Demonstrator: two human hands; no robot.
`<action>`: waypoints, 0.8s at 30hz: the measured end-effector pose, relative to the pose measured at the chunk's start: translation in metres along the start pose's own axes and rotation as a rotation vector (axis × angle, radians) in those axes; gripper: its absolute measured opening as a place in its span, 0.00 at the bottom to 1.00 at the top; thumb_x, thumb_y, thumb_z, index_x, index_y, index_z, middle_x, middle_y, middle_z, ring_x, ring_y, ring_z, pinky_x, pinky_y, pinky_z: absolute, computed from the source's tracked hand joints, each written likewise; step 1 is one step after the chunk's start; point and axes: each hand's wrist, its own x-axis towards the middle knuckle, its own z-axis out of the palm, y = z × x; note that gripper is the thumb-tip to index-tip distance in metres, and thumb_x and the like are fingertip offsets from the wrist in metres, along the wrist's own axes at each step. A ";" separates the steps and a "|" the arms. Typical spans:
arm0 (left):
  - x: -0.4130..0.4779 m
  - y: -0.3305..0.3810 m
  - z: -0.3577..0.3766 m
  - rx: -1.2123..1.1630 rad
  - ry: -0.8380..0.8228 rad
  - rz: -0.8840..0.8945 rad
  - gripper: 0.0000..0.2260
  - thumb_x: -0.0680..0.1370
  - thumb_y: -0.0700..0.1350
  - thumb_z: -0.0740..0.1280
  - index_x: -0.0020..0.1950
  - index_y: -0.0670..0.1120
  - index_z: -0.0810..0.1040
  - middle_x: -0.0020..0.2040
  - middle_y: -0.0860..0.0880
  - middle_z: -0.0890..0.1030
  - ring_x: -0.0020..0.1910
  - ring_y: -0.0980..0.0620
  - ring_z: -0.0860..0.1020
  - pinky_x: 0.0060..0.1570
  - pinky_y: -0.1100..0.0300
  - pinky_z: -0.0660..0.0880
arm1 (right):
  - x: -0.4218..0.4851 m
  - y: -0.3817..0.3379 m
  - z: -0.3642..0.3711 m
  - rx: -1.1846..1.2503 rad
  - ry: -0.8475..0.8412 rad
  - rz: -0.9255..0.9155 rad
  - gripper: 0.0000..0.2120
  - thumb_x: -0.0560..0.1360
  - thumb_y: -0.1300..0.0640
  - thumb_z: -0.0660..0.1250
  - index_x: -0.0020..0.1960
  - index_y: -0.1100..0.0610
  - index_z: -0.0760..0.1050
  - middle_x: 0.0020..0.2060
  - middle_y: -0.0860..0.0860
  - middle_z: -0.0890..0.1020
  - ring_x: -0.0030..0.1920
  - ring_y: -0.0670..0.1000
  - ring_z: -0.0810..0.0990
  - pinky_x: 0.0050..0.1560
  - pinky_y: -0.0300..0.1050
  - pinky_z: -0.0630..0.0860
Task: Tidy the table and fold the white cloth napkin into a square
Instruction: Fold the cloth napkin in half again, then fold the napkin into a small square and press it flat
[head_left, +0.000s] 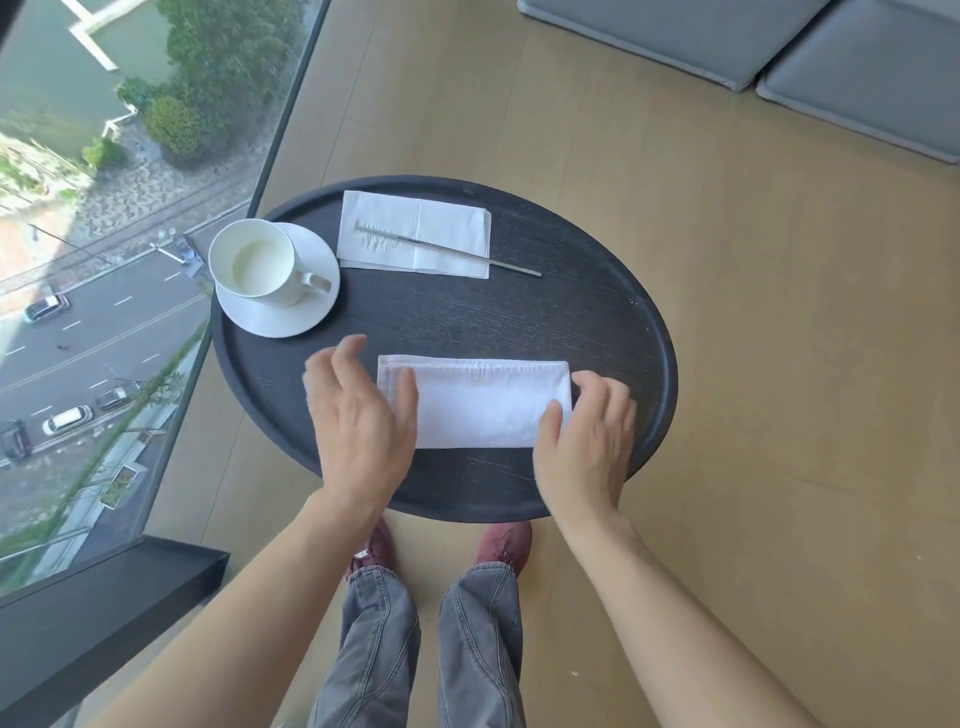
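Note:
The white cloth napkin (483, 405) lies folded into a long rectangle near the front of the round black table (597, 332). My left hand (358, 421) hovers over the napkin's left end with fingers spread, its thumb across the left edge. My right hand (587, 441) is at the right end, fingers apart, thumb resting on the cloth's right corner. Neither hand visibly pinches the cloth.
A white cup (260, 265) on a saucer (291, 317) stands at the table's back left. A paper napkin (447, 228) with a thin metal stick (467, 252) across it lies at the back. A glass wall is on the left, grey cushions (831, 62) far right.

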 end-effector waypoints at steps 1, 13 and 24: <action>-0.010 0.003 0.000 0.008 0.027 0.090 0.22 0.80 0.48 0.67 0.71 0.40 0.69 0.63 0.37 0.73 0.62 0.39 0.70 0.63 0.45 0.67 | -0.008 -0.002 0.002 -0.028 0.005 -0.106 0.18 0.76 0.59 0.65 0.66 0.59 0.72 0.64 0.58 0.75 0.63 0.61 0.73 0.59 0.54 0.69; -0.029 -0.004 0.044 0.423 -0.413 0.447 0.28 0.85 0.57 0.52 0.84 0.48 0.57 0.85 0.44 0.53 0.84 0.46 0.50 0.81 0.44 0.47 | -0.007 0.010 0.043 -0.302 -0.333 -0.328 0.34 0.83 0.42 0.50 0.84 0.57 0.49 0.84 0.53 0.51 0.83 0.51 0.49 0.80 0.56 0.49; -0.025 -0.006 0.041 0.486 -0.423 0.453 0.30 0.84 0.59 0.52 0.85 0.50 0.52 0.85 0.38 0.49 0.84 0.40 0.45 0.79 0.37 0.47 | 0.001 -0.015 0.009 -0.006 -0.253 0.292 0.31 0.77 0.55 0.72 0.74 0.63 0.64 0.65 0.60 0.71 0.58 0.61 0.75 0.54 0.51 0.76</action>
